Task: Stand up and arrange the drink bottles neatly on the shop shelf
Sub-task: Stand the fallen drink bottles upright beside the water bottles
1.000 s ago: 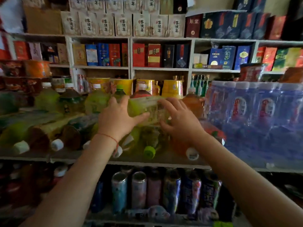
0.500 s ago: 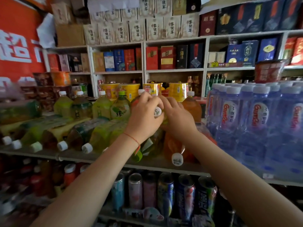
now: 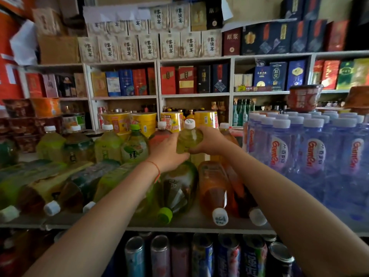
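Both hands on one yellow-green tea bottle (image 3: pixel 189 139), white cap up, upright in back row of shelf (image 3: pixel 199 222). Left hand (image 3: pixel 169 153) wrapped round its lower left side, right hand (image 3: pixel 211 140) cupping its right shoulder; both clamped on it. Base hidden behind hands, so can't tell if fully seated or a bit above the shelf.

Sits betw. reddish bottle (image 3: pixel 159 134) on left and orange bottle (image 3: pixel 226 132) on right, tight gap. Back row to the left already upright, incl. green-cap tea bottle (image 3: pixel 134 145). Front of shelf: many bottles lying down, caps toward edge, e.g. green-cap lying bottle (image 3: pixel 177 188) and orange lying bottle (image 3: pixel 214 190), right under the wrists.

Risks, as judged:
- Letting go before base is flat → bottle tips, knocks neighbours domino-style.
- Forearms drawn back low → nudge lying bottles, round bodies roll off front edge onto cans (image 3: pixel 159 254) below.
- Right elbow swung wide → bumps water bottle pack (image 3: pixel 315 156) just beside.
- Squeezing soft plastic hard while wedging in → slips, twists, label off-front.
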Available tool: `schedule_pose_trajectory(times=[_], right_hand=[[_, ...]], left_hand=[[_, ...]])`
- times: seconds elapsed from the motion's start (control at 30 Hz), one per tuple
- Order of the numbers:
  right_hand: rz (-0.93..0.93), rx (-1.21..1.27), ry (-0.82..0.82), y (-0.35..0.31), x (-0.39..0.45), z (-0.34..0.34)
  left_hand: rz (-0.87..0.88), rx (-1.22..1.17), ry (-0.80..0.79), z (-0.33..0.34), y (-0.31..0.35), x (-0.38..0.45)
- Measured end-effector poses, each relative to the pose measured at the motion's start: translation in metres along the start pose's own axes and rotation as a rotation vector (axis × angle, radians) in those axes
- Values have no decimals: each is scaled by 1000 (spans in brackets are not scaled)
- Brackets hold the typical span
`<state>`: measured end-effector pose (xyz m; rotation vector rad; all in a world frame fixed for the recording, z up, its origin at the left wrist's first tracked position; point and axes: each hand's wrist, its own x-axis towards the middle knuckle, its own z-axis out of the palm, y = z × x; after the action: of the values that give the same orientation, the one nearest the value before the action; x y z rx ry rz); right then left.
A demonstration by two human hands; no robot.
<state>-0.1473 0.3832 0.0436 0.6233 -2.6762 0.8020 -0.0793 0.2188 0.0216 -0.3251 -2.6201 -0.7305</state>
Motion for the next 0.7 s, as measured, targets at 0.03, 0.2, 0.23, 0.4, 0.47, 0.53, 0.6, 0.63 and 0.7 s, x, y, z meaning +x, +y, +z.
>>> schedule_pose_trajectory(times=[0.03,0.2,0.23,0.4,0.47,0.53,0.6,0.63,0.7], right_hand=[[15,9,-30,0,5,2],[120,-3,-150,8,21,10],[137,-16,-157,9,23,11],[98,-177,-80,6,8,9],[54,-235,-17,6,-8,7],[22,-234,33,8,-28,3],[-15,-213,29,12,-51,1],[-44,-199,14,14,-62,1],[-108,-168,-13,18,-87,1]], left_hand=[[-12,-5,-19,2,-2,3],[9,22,-113,12,-11,6],[14,30,-133,14,-11,6],[33,95,-159,14,-9,3],[71,148,-135,15,-7,-4],[171,113,-93,15,0,-17],[302,90,-78,15,9,-35],[373,123,-73,16,14,-45],[507,246,-47,23,20,-64]])
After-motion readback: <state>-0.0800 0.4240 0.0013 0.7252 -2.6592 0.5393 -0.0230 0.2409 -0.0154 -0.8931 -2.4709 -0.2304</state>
